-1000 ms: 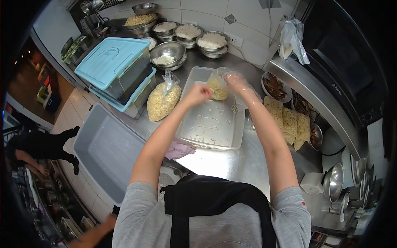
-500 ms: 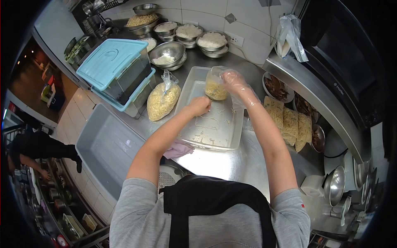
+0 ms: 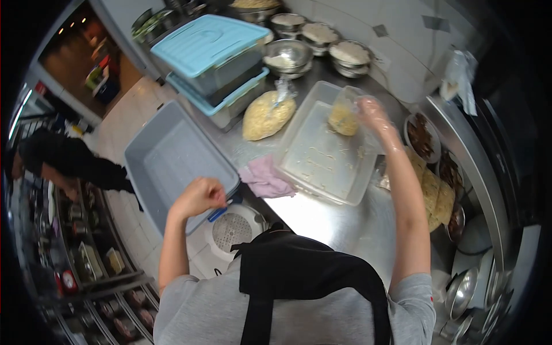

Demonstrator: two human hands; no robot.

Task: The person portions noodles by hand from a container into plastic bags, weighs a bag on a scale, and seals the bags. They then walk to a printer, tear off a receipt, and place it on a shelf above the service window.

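Note:
My right hand [image 3: 375, 115], in a clear plastic glove, grips the top of a clear plastic bag of yellow noodles [image 3: 343, 119]. The bag hangs over the far part of a translucent plastic tray [image 3: 330, 167], where loose noodle strands lie. Off to the left, my left hand [image 3: 200, 197] is raised above the near edge of a grey tub [image 3: 167, 141]. Its fingers are curled together; whatever they may hold is too small to make out. Below it sits a white round stool-like piece with holes [image 3: 233, 230]. A tied bag of noodles [image 3: 268, 115] rests left of the tray.
A pink cloth [image 3: 267, 176] lies at the counter edge. Blue-lidded boxes [image 3: 210, 46] are stacked at the back left, with metal bowls [image 3: 351, 54] behind. More filled bags [image 3: 434, 195] and bowls of brown food [image 3: 421, 135] line the right. Another person [image 3: 69, 161] works far left.
My left hand has left the noodle bag and swung left and toward me, over the tub's edge. My right hand still holds the bag above the tray. The view has turned left.

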